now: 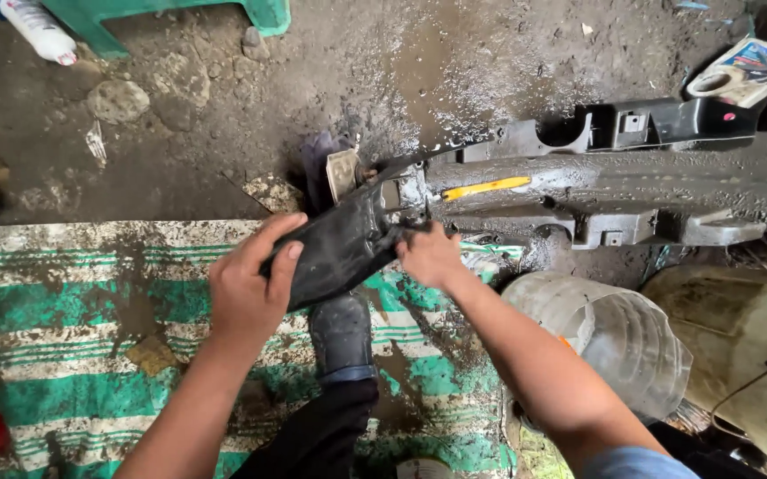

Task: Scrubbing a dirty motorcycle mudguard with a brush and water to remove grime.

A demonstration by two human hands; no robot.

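Carefully now: my left hand [246, 288] is clamped over the near end of the black plastic panel [339, 248], thumb on top, fingers wrapped under its edge. My right hand [429, 255] is closed where that panel meets the long black frame piece [596, 191], though I cannot tell what the fingers pinch there. The panel lies low in front of me, one end over the striped mat [73, 302], the other against the frame on the muddy ground [224, 151].

Everything is slick with wet grime, so I judge my grip could slide and my knuckles could scrape on the frame's moulded ribs and brackets. If the joint lets go suddenly, the panel could whip toward my boot [342, 333], directly beneath it. Forcing it sideways might crack the thin plastic.

The panel is smooth, curved and glossy with wet; the frame is rigid and notched, with a yellow strip [487, 187]. The mat is woven, green and white, caked brown. A ribbed translucent jug [618, 333] lies beside my right forearm.
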